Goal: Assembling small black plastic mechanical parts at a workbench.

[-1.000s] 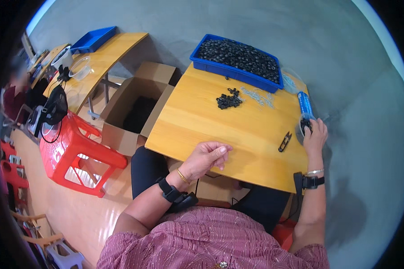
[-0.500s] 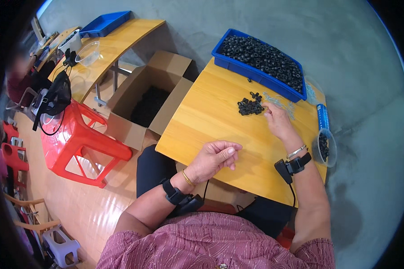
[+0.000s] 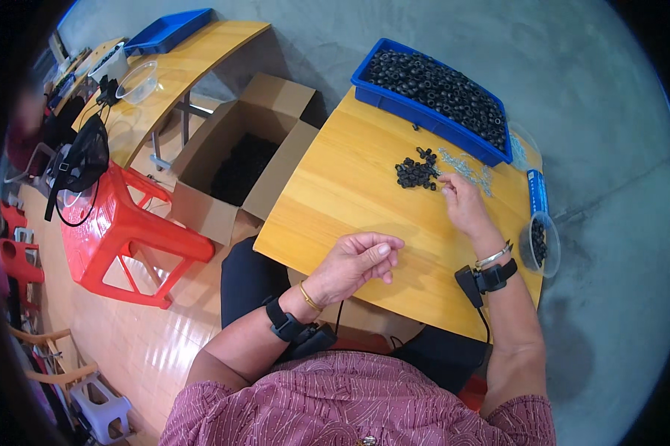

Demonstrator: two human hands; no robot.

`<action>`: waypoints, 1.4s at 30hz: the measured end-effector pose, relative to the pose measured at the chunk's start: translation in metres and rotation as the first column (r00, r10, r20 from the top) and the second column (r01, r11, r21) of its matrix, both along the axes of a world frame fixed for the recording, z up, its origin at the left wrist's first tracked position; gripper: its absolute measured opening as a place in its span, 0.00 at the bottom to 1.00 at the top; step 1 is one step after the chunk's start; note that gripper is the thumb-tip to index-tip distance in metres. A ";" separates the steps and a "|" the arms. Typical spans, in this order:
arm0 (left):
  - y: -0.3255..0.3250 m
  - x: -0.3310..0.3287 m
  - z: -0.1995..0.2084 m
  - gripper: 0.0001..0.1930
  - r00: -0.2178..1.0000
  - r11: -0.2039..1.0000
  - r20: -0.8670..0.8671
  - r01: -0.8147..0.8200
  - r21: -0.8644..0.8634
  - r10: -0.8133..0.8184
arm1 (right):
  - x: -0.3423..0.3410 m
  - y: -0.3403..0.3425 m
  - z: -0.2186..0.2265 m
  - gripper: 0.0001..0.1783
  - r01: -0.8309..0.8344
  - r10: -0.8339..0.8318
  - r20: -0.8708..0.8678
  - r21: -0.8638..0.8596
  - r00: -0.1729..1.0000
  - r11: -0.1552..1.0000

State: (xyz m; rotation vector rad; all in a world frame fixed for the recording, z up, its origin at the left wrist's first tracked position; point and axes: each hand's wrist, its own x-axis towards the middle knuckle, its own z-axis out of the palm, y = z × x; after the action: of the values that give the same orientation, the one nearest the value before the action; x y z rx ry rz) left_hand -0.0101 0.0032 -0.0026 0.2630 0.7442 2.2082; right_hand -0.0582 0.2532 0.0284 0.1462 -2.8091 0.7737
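My right hand [image 3: 465,204] is closed in a pinch at the right edge of a small pile of black rings [image 3: 415,172] on the yellow table [image 3: 350,201]. What its fingertips hold, if anything, is too small to make out. Thin silvery pins [image 3: 460,165] lie scattered just beyond those fingers. My left hand [image 3: 356,266] hovers over the table's near edge, thumb pressed to curled fingers; anything inside is hidden. At the table's far side a blue tray [image 3: 417,111] is heaped with more of the black rings.
A clear tub [image 3: 549,253] with black pieces stands at the right edge, near a blue box [image 3: 537,192]. Left of the table are an open carton [image 3: 201,212] holding black pieces and a red stool [image 3: 119,230]. Another table [image 3: 201,56] and a person are farther left.
The view has shifted slightly, so the surroundings sit a little differently. Both hands keep nearly the same pose, the right still at the pile's edge.
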 end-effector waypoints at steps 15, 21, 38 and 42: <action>-0.001 0.002 0.001 0.14 1.000 1.000 -0.021 0.015 -0.024 -0.015 | -0.037 0.045 0.055 0.09 0.067 -0.036 -0.283 0.102 0.958 0.992; -0.002 0.001 0.001 0.14 1.000 1.000 -0.019 0.023 -0.016 -0.023 | -0.088 0.070 0.084 0.17 0.207 -0.147 -0.302 0.177 0.942 0.962; -0.004 0.003 -0.001 0.13 0.997 0.997 -0.032 0.064 -0.042 -0.065 | -0.154 0.076 0.034 0.20 0.280 -0.240 -0.156 0.339 0.958 0.898; -0.005 0.003 -0.001 0.13 0.993 0.996 -0.111 0.031 -0.083 -0.040 | -0.150 0.066 0.040 0.16 0.349 -0.279 -0.231 0.360 0.932 0.865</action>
State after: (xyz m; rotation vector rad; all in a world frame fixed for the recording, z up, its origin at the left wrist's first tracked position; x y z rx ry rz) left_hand -0.0066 -0.0021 -0.0033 0.3601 0.8820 2.1376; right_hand -0.2080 0.3195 0.0679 -0.1742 -2.6847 0.1047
